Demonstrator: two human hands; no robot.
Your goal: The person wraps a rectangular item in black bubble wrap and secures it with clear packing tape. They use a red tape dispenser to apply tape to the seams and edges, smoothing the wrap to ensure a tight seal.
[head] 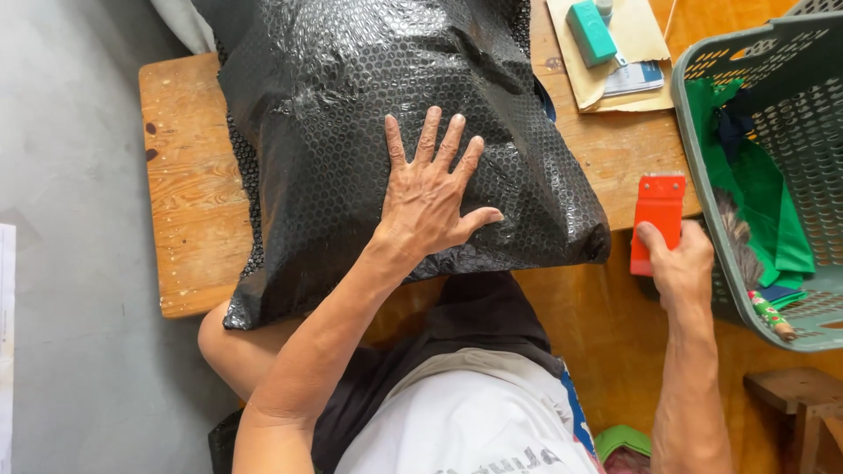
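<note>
Black bubble-wrap parcel (351, 114) lies under the left hand (430, 197), fingers spread flat; right hand (680, 263) grips an orange tool (659, 215).

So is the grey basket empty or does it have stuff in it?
Not empty: the basket holds green cloth and other small items.

- The left hand (433, 197) lies flat, fingers spread, on a bulging black bubble-wrap parcel (351, 114).
- The parcel rests on a worn wooden bench (189, 184) and overhangs its near edge.
- The right hand (680, 263) grips a flat orange-red plastic tool (659, 211) at the bench's right end.
- A grey-green plastic lattice basket (694, 114) holding green cloth (764, 202) stands just beside that hand.
- A teal block (590, 32) sits on a tan paper envelope (645, 35) behind the parcel.
</note>
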